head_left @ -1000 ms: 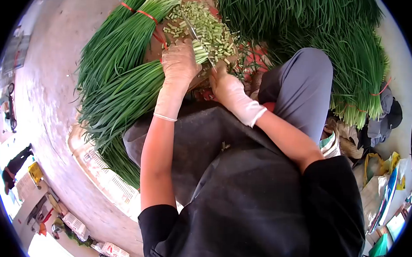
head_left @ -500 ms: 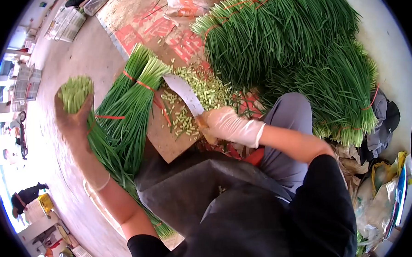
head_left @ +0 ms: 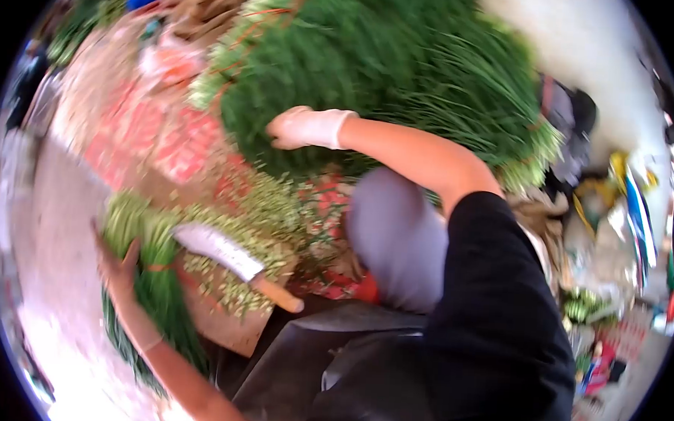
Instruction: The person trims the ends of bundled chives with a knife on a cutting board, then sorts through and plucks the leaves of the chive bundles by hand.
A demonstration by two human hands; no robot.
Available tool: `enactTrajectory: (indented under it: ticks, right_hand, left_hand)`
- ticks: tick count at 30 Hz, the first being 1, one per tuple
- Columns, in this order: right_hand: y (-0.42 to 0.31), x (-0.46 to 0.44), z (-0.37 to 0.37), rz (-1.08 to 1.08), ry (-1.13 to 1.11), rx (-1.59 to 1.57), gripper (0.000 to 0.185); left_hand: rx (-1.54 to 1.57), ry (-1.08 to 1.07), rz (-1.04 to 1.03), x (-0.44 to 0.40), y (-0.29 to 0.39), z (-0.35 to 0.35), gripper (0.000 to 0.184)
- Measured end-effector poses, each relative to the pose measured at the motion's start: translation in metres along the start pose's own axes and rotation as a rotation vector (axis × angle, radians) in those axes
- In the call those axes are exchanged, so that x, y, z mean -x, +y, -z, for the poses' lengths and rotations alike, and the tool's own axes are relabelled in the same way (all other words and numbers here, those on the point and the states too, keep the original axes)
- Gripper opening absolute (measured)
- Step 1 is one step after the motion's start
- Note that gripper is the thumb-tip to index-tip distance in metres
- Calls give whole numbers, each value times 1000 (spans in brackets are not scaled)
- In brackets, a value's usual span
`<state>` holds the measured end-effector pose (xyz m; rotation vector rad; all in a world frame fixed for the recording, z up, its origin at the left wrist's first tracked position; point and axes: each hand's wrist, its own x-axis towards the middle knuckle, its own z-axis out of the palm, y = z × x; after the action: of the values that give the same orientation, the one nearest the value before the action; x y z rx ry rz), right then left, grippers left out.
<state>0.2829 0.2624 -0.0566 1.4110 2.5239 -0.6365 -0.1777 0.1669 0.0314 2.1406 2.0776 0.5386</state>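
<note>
My left hand (head_left: 116, 267), fingers spread and thumb apart, rests against the left side of a bundle of garlic chives (head_left: 157, 289). An orange band goes round this bundle, and its pale cut ends point away from me. A kitchen knife (head_left: 222, 252) with a wooden handle lies on the cutting board (head_left: 230, 328), beside the bundle and among chopped stem ends (head_left: 266, 207). Over at the big pile of chives (head_left: 403, 70), my gloved right hand (head_left: 299, 127) has its fingers curled at the near left edge. Blur and leaves hide what is in them.
Red-printed sacking (head_left: 167, 139) covers the floor ahead, with stem trimmings on it. My bent knee (head_left: 392, 235) is between the board and the pile. Plastic bags (head_left: 602, 252) lie at the right. A brown cloth or sack (head_left: 203, 9) is at the top.
My right hand has let go of the knife, now lying on the board, and moved to the big pile. My left hand has lowered its raised bunch beside the board and opened. The view has swung.
</note>
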Motion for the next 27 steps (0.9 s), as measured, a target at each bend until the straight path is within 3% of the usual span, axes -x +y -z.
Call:
enactTrajectory:
  ticks: [1, 4, 5, 6, 8, 11, 12, 13, 15, 17, 19, 21, 23, 25, 27]
  right_hand:
    - [13, 20, 3, -16, 27, -78, 28]
    - [55, 101, -31, -152, 288, -247, 30]
    - [71, 133, -50, -238, 380, -284, 28]
    - [82, 172, -57, -348, 340, -234, 34]
    - [106, 252, -56, -683, 488, -216, 41]
    - [185, 377, -54, -784, 1189, 329, 34]
    - [215, 413, -44, -1022, 1137, 409, 41]
    - [228, 445, -23, -1308, 855, 405, 57]
    - [262, 488, -4, -1379, 530, 458, 92]
    - [285, 500, 23, -1316, 174, 189, 119]
    - [310, 502, 20, -1214, 189, 268, 114]
    - [319, 500, 31, -1143, 29, -104, 105]
    - [294, 497, 42, -1102, 111, 90, 92]
    - [272, 496, 48, -1100, 337, 404, 80]
    - [250, 497, 74, -1016, 480, 782, 58]
  left_hand:
    - [109, -58, 101, 1, -1, 0, 98]
    - [60, 68, 13, 11, 1, -1, 83]
    - [41, 91, -38, 17, -6, 1, 81]
    - [271, 77, 49, 31, 16, 8, 78]
    - [65, 149, -53, 56, 26, 23, 74]
    - [28, 132, 29, 104, 40, 45, 72]
    - [18, 138, 22, 118, 34, 49, 72]
    - [20, 112, -3, 132, 25, 49, 71]
    - [6, 95, -33, 148, 27, 49, 70]
    - [57, 47, -5, 166, 46, 50, 68]
    - [68, 44, 68, 175, 75, 49, 67]
    - [36, 6, 9, 185, 94, 50, 67]
    - [38, -17, -38, 193, 117, 54, 65]
    - [18, -6, -131, 191, 128, 52, 64]
    - [87, 15, -176, 179, 177, 50, 63]
